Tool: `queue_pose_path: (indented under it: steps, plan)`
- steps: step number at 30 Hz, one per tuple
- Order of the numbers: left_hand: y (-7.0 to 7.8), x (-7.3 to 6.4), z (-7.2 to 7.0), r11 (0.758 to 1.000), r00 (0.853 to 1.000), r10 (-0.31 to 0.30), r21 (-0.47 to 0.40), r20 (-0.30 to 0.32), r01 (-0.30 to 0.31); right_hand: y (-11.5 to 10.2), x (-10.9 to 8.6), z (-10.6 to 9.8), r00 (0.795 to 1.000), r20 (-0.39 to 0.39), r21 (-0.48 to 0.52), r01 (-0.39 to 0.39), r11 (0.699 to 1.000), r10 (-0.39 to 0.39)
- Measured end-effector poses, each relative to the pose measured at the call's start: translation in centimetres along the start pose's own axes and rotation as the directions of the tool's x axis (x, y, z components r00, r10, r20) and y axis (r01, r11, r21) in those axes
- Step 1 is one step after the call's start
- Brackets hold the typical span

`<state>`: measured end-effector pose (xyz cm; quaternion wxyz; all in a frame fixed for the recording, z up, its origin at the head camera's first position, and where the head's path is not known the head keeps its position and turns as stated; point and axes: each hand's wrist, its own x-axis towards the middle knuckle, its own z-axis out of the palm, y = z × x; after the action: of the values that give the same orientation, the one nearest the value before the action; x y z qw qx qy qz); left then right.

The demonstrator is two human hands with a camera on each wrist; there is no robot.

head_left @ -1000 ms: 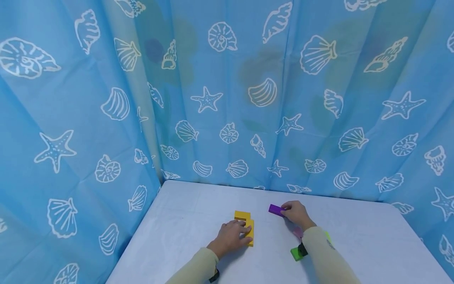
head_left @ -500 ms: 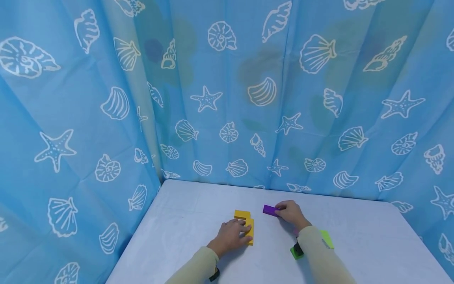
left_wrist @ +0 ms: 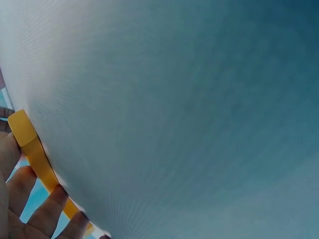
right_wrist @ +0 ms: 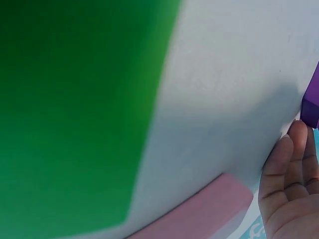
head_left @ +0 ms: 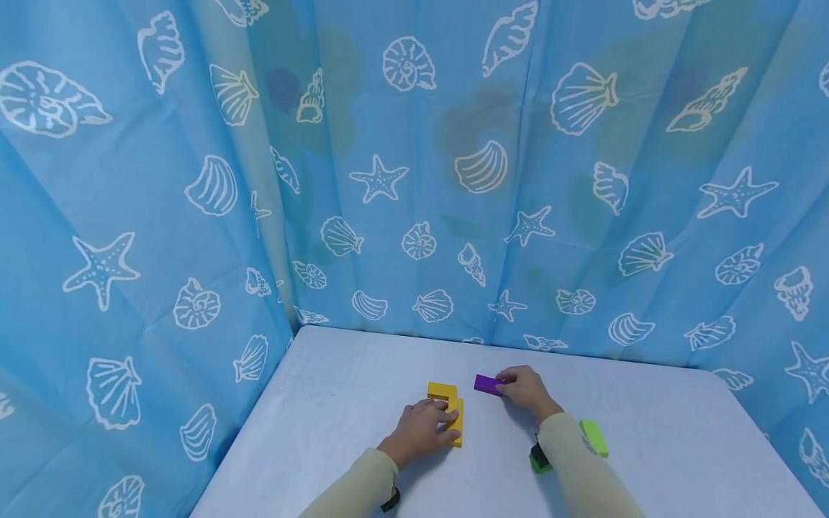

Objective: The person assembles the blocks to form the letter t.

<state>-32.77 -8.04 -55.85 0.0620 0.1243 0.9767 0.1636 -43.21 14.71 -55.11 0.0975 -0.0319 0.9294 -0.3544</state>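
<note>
In the head view, a person's two hands work at the lower middle of the frame, over a white-covered table [head_left: 337, 403]. The right hand [head_left: 527, 392] pinches the right end of a purple block [head_left: 487, 384] between thumb and fingers; the block's other end points toward the left of the frame. The right wrist view shows its fingers pressed close together, their tips at the end of that block on the right edge.

The left hand [head_left: 419, 430] lies to the lower left, its fingers spread and resting on an upright-running yellow block [head_left: 456, 424]. A crosswise yellow block [head_left: 442, 391] sits just above, near that block's upper end; whether the two touch cannot be told. The purple block lies to the right of both, apart from them.

Lower right of centre, a green block [head_left: 539, 467] shows partly behind the black wrist device [head_left: 540, 451], and a lime-green block [head_left: 594, 439] lies right of the forearm. A pink block [right_wrist: 199, 209] appears at the bottom of the right wrist view, beside a large blurred green surface [right_wrist: 75, 109]. A blue curtain [head_left: 363, 144] with white seashells and starfish fills the upper frame.
</note>
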Motion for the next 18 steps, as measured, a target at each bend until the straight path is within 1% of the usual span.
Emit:
queue_pose_path:
  steps: [5,10,18]
  plan:
    - [0.0,0.0,0.0,1.000,1.000,-0.009,-0.012,0.001,0.009,-0.7,-0.1,0.2,1.000,0.006,-0.005,-0.006,1.000,0.006]
    - [0.0,0.2,0.2,1.000,1.000,-0.003,-0.009,0.007,0.003,-1.0,-0.5,0.5,1.000,-0.003,-0.031,-0.015,0.999,0.014]
    - [0.0,0.1,0.2,1.000,1.000,-0.014,-0.012,0.001,0.014,-1.0,-0.3,1.1,1.000,-0.009,-0.055,0.018,0.998,-0.018]
